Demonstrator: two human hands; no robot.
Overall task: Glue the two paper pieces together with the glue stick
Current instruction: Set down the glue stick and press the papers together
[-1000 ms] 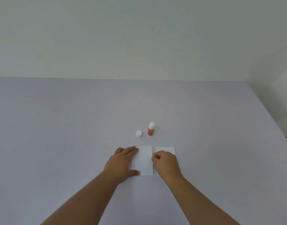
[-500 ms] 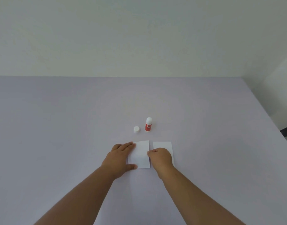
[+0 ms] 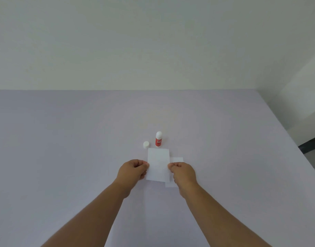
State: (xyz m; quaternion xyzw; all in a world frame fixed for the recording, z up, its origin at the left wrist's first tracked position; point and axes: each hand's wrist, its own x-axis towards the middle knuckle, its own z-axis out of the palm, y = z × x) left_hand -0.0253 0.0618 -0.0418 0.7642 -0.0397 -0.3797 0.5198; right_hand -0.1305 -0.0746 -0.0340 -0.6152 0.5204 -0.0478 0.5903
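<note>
A white paper piece is held up off the table between both hands. My left hand pinches its left edge and my right hand pinches its right edge. The second paper piece lies flat on the table to the right, partly hidden behind the held piece and my right hand. The red glue stick stands upright just beyond the papers, uncapped with its white tip showing. Its white cap sits on the table to its left.
The lilac table stretches far to the left and back to a pale wall. Its right edge runs diagonally, with dark floor beyond it.
The left paper lay flat under my left hand; both hands have now pinched its side edges and lifted it, shifted toward the right paper.
</note>
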